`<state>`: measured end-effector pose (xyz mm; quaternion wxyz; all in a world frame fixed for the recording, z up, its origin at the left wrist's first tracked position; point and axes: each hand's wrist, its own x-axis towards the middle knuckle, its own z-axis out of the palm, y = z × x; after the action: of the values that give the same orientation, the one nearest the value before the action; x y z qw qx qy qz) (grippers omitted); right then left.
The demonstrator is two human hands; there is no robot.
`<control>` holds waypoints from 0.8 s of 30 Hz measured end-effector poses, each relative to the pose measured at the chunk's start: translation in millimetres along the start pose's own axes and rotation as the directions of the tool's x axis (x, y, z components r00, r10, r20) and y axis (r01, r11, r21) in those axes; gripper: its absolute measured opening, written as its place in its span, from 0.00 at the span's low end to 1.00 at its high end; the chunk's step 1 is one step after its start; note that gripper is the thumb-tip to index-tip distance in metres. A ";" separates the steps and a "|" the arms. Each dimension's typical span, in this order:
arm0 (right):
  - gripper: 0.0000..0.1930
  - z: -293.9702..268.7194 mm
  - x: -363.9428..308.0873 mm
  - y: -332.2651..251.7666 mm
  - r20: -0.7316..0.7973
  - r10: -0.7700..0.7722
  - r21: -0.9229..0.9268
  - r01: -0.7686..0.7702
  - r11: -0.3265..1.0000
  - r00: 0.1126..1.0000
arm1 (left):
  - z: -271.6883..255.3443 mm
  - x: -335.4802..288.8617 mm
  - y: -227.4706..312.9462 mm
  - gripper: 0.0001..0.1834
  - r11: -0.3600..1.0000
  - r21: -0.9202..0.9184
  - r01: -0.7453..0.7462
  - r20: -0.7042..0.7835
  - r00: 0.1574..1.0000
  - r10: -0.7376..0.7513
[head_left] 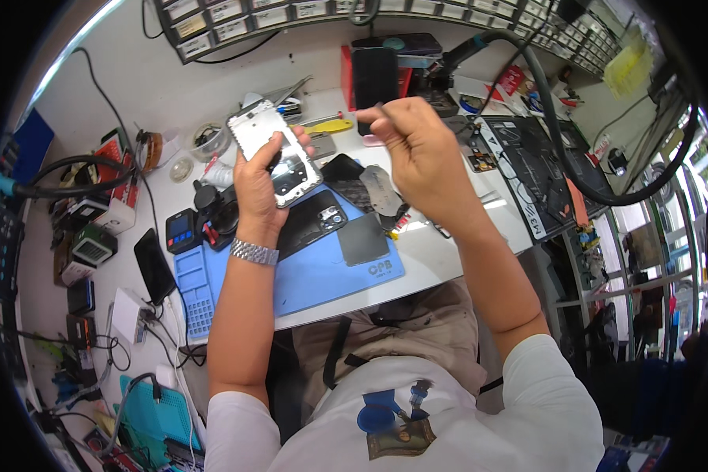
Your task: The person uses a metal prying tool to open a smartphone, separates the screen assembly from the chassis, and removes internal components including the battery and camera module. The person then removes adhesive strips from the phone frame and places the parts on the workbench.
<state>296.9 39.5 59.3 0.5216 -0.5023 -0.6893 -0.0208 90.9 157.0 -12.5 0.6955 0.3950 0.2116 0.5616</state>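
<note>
My left hand (256, 189), with a metal watch on its wrist, grips a silver phone frame (253, 126) over the work mat. The frame is tilted, with its bare metal inner side up and my thumb across it. To the right, my right hand (423, 157) is raised with its fingers pinched together. A small dark tip shows at those fingers, too little to name. Below the hands, a black phone back with camera rings (313, 224) and a dark grey flat square (363, 240) lie on the blue mat (315, 291).
A dark phone (375, 79) stands upright against a red box. Behind the frame lies a yellow-handled tool (330, 126). A black phone (155, 266) and tangled cables are at left. A black hose (554, 118) arcs over the dark mat at right. Small drawers (267, 17) line the back wall.
</note>
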 end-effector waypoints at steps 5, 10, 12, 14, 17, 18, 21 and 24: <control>0.13 -49.4 -59.6 -48.4 0.269 0.259 0.065 -0.286 0.956 0.928 | -6.3 3.9 -4.2 0.23 1.000 -0.001 0.011 0.012 1.000 -0.011; 0.11 -93.3 -98.7 -20.4 0.002 0.497 -0.202 -0.487 0.850 0.868 | -5.7 3.3 -4.6 0.23 0.998 -0.058 0.030 0.037 0.999 -0.028; 0.11 -109.4 -118.4 -1.2 -0.127 0.495 -0.344 -0.507 0.791 0.859 | -1.9 1.5 -4.2 0.24 0.998 -0.058 0.025 0.032 0.999 -0.023; 0.11 -124.7 -139.6 16.2 -0.216 0.533 -0.379 -0.573 0.726 0.818 | 1.7 -0.6 -2.8 0.24 0.998 -0.044 0.052 0.014 0.999 -0.051; 0.11 -145.4 -164.9 35.3 -0.292 0.562 -0.421 -0.632 0.651 0.774 | 6.7 -3.2 -2.8 0.24 0.998 -0.021 0.054 0.034 0.998 -0.054; 0.12 -150.0 -171.0 38.8 -0.313 0.602 -0.433 -0.675 0.598 0.734 | 7.7 -4.4 -2.1 0.24 0.996 -0.044 0.080 0.039 0.996 -0.078; 0.12 -151.7 -183.7 40.1 -0.319 0.600 -0.378 -0.679 0.629 0.734 | 12.8 -8.5 -3.0 0.25 0.994 0.011 0.106 0.128 0.986 -0.107; 0.12 -135.6 -190.1 31.8 -0.292 0.603 -0.315 -0.670 0.672 0.742 | 20.2 -18.6 -0.1 0.26 0.970 0.158 0.185 0.238 0.946 -0.219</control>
<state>405.0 -147.2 -35.5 0.4361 -0.8034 -0.4051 -0.0187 100.7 133.1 -3.3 0.7427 0.4857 0.1973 0.4166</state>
